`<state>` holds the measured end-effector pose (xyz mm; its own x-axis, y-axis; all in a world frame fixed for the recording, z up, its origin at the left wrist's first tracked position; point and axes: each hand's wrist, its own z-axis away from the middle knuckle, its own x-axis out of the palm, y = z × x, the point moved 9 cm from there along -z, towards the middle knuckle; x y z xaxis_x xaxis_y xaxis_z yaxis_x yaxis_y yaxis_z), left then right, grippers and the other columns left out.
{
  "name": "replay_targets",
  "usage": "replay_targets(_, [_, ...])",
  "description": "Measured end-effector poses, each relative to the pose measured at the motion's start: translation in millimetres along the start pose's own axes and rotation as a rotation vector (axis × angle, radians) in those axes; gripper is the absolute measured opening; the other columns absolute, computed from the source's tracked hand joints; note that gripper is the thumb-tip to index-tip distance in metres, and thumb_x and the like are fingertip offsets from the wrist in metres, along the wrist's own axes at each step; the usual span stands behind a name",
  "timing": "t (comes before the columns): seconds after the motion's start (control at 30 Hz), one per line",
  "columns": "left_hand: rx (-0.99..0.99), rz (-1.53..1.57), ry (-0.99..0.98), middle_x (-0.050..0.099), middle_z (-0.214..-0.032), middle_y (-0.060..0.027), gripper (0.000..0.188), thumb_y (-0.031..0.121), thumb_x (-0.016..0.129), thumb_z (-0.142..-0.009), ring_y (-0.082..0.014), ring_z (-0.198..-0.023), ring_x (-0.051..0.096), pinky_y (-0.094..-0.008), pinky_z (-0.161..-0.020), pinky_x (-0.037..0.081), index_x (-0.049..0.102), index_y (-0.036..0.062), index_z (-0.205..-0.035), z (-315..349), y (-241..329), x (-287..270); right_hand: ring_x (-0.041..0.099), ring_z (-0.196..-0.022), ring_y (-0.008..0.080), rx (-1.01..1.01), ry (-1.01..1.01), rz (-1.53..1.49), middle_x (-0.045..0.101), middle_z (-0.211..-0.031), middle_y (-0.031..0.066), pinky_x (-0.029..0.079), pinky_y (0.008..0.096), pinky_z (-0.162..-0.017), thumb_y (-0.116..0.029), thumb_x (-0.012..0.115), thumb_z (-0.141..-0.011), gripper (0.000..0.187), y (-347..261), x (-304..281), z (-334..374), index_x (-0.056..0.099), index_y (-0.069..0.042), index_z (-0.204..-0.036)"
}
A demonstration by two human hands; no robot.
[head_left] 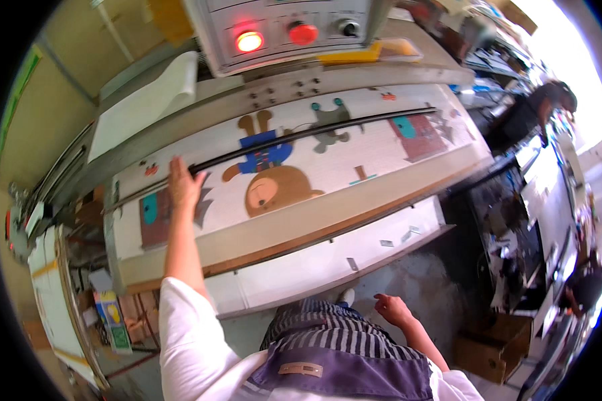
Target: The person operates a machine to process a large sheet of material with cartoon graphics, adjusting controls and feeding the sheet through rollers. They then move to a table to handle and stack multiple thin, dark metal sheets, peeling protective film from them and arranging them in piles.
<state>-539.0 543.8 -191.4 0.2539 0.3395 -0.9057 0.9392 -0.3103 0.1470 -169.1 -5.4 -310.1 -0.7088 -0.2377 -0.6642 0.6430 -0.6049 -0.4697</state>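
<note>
A white printed sheet (214, 150) lies on the machine's bed, showing a brown bear (279, 192) in a blue coat, a grey animal and red-brown houses. Across it runs a long dark rod (301, 135), slanting up to the right. My left hand (184, 185) reaches over the sheet's left part, fingers stretched out and together, at the rod by the left house print. Whether it presses on the rod or the sheet is not plain. My right hand (393, 309) hangs in front of the bed, fingers loosely bent and apart, with nothing visible in it.
Above the bed hangs a control box (281, 40) with a lit red lamp, a red button and a black knob. A pale ledge (314, 257) runs along the front. A cardboard box (491, 347) stands at lower right; another person (532, 113) is at far right.
</note>
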Motion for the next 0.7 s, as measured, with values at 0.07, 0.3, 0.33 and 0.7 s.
replay_targets(0.07, [-0.008,-0.053,-0.097,0.034,-0.145,-0.0200,0.077,0.050,0.060,-0.083,-0.0344,-0.135,0.029,-0.0514,-0.108,0.025,0.035,0.0022,-0.138,-3.5,-12.3,1.1,0.064,-0.081,0.0340,0.029,-0.036,-0.016,0.066,-0.086,0.0171,0.051,0.0410,-0.072,-0.022,0.055,-0.084,0.034,-11.8,-4.4,-0.3,0.060,-0.008,-0.114])
replay_targets(0.3, [0.087,-0.120,-0.158,0.049,-0.130,-0.0148,0.055,0.035,0.057,-0.088,-0.0306,-0.124,0.043,-0.0505,-0.108,0.023,0.043,0.0059,-0.133,50.7,-4.8,-18.6,0.062,-0.080,0.0362,-0.189,0.057,-0.086,0.065,-0.088,0.0184,0.050,0.0417,-0.071,-0.018,0.054,-0.085,0.031,-70.2,-34.4,-13.5,0.061,-0.007,-0.113])
replay_targets(0.33, [0.112,-0.117,-0.117,0.050,-0.130,-0.0147,0.052,0.026,0.058,-0.087,-0.0303,-0.124,0.043,-0.0497,-0.108,0.023,0.043,0.0059,-0.133,58.4,-12.0,-28.9,0.063,-0.080,0.0352,-0.198,0.030,-0.060,0.065,-0.088,0.0180,0.051,0.0404,-0.072,-0.016,0.055,-0.086,0.030,-85.3,-41.3,-17.5,0.060,-0.005,-0.114])
replay_targets(0.7, [0.114,-0.512,-0.569,0.055,-0.112,-0.0192,0.031,0.002,0.062,-0.073,-0.0351,-0.092,0.059,-0.0420,-0.079,0.050,0.056,0.0005,-0.103,78.1,-130.5,-25.4,0.060,-0.079,0.0145,-0.397,-0.096,-1.079,0.063,-0.087,0.0068,0.051,0.0294,-0.071,-0.029,0.061,-0.090,0.035,-239.4,-98.1,-145.4,0.058,-0.001,-0.109])
